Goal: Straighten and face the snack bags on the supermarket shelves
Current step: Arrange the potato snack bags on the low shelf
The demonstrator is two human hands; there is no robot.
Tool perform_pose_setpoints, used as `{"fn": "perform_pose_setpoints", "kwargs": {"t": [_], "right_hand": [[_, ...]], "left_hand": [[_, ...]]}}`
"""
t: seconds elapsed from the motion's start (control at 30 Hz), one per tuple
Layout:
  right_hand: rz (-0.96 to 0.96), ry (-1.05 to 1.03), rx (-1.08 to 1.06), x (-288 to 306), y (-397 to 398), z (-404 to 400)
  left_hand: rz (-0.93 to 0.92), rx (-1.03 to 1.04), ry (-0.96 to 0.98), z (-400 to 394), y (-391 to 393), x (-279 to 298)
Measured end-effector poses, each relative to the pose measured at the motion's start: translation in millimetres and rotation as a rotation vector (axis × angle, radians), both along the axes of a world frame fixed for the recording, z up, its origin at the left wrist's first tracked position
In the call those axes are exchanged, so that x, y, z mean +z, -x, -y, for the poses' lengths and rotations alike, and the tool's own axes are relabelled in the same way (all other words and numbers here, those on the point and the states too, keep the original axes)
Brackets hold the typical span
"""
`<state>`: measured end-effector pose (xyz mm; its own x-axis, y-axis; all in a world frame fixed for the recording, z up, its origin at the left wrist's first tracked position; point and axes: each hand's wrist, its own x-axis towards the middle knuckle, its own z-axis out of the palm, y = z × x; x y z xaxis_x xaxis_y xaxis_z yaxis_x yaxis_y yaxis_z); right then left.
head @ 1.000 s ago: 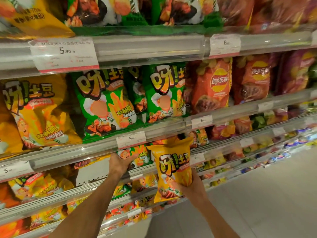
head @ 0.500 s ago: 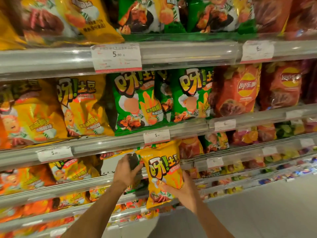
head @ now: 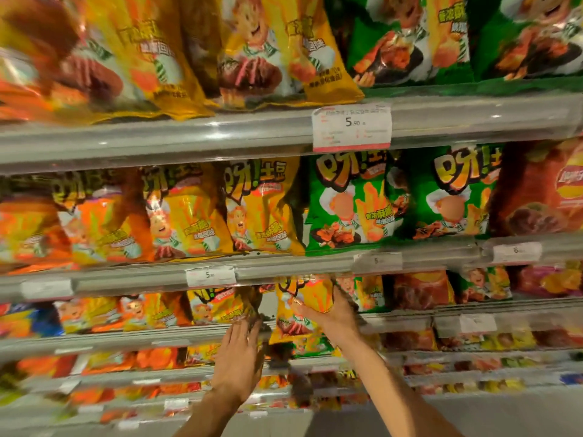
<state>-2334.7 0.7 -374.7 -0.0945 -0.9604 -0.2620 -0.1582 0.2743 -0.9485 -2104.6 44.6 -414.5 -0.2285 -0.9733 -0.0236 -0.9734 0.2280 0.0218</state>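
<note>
The right hand (head: 331, 313) grips a yellow snack bag (head: 299, 307) at the gap in the third shelf (head: 126, 339), while the left hand (head: 239, 357), at its 8 o'clock, lies flat with fingers straight, seemingly on the shelf edge. The bag should go in upright, front outward, flush with its yellow neighbour (head: 217, 305). A price tag (head: 351, 127) at 12 o'clock reads 5.90.

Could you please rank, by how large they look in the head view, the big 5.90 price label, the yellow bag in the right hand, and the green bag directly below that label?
1. green bag
2. yellow bag, partly hidden by the right hand and the shelf rail, so its rank against the label is unsure
3. 5.90 price label
</note>
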Motion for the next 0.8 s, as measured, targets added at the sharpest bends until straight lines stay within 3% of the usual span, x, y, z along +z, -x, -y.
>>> {"fn": "perform_pose_setpoints", "kwargs": {"t": [0.23,0.8], "right_hand": [[-0.036,0.086,-0.1,-8,-29,36],[-0.482,-0.144,0.121,-28,-41,34]], "left_hand": [[-0.009,-0.008,-0.016,-1,-2,6],[-0.071,-0.011,-0.024,2,-4,4]]}}
